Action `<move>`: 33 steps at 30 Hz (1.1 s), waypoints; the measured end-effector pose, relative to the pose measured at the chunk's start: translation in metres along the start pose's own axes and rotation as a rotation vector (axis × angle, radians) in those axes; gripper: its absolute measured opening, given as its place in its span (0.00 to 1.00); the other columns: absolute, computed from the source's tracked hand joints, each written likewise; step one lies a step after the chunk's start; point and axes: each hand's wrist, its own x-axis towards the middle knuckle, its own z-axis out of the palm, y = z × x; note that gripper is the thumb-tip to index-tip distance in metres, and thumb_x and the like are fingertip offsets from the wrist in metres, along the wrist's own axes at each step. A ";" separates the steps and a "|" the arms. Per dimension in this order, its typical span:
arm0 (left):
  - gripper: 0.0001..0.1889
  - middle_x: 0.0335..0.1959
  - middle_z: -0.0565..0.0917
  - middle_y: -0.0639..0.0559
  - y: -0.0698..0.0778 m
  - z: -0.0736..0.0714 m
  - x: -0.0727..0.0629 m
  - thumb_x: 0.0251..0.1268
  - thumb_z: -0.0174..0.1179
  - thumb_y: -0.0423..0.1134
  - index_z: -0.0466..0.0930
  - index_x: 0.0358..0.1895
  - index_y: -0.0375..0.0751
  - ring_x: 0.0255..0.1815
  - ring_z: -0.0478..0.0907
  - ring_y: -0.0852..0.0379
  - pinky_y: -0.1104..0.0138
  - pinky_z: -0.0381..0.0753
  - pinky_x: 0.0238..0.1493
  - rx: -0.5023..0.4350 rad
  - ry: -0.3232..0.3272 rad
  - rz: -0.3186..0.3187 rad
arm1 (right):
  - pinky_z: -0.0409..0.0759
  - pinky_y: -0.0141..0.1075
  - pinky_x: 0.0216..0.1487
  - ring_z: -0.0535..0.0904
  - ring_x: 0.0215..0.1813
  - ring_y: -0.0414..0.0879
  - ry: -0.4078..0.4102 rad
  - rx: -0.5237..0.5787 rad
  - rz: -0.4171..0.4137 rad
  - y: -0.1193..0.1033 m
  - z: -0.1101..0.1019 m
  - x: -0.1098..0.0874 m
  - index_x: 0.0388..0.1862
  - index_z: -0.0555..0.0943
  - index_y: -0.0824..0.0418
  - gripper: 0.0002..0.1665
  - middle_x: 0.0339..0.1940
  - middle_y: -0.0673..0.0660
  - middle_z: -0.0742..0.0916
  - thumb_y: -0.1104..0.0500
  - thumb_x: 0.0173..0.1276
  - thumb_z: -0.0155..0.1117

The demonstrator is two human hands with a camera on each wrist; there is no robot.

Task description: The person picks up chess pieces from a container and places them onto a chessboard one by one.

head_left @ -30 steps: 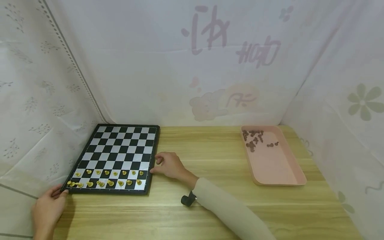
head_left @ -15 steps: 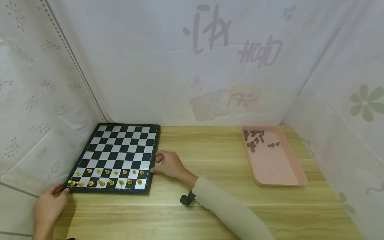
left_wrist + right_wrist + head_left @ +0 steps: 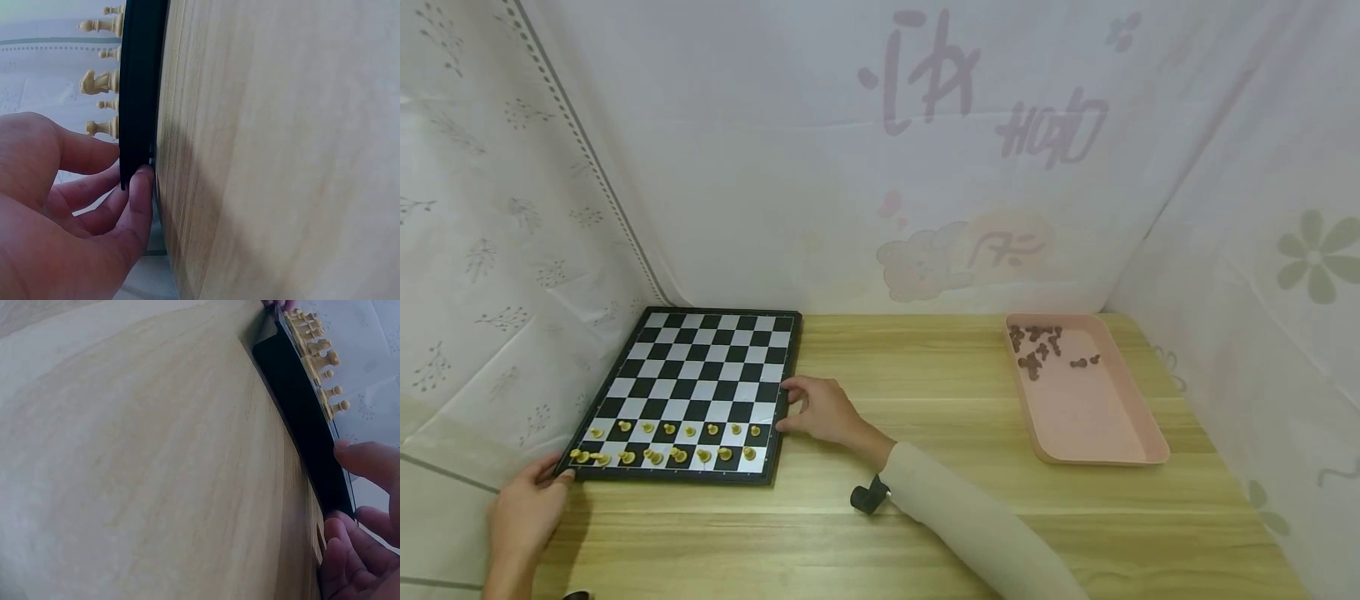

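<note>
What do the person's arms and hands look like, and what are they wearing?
The right arm wears a long, plain, pale beige sleeve, with a small, chunky black wrist camera sticking out near its cuff. The right hand and left hand are both bare, without gloves. No left sleeve shows.

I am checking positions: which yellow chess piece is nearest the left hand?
The yellow tower-shaped rook at the near left corner of the black-framed chessboard, by the left hand; the others stand farther away.

the chessboard (image 3: 141, 87) — cut off by the left wrist view's top edge; brown pieces (image 3: 1032, 363) — too small to identify.
</note>
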 end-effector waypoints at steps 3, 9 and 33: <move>0.28 0.72 0.73 0.25 0.000 0.000 0.001 0.84 0.52 0.40 0.71 0.76 0.23 0.75 0.67 0.19 0.35 0.62 0.75 0.006 -0.005 -0.002 | 0.79 0.30 0.41 0.80 0.29 0.33 -0.003 -0.008 -0.001 -0.001 0.000 0.000 0.68 0.85 0.63 0.40 0.47 0.52 0.92 0.56 0.59 0.91; 0.28 0.72 0.73 0.25 -0.003 -0.001 0.006 0.83 0.53 0.41 0.71 0.76 0.24 0.76 0.66 0.20 0.35 0.63 0.75 0.001 -0.014 0.005 | 0.77 0.32 0.44 0.76 0.28 0.34 0.007 -0.047 0.007 -0.006 0.004 0.001 0.68 0.86 0.64 0.39 0.47 0.51 0.91 0.55 0.59 0.90; 0.33 0.75 0.70 0.18 -0.018 -0.026 0.031 0.85 0.56 0.41 0.58 0.81 0.23 0.73 0.66 0.17 0.27 0.62 0.67 -0.016 -0.333 0.188 | 0.74 0.32 0.29 0.74 0.24 0.36 0.025 0.015 0.045 -0.002 0.008 -0.003 0.70 0.85 0.60 0.38 0.48 0.47 0.89 0.57 0.59 0.87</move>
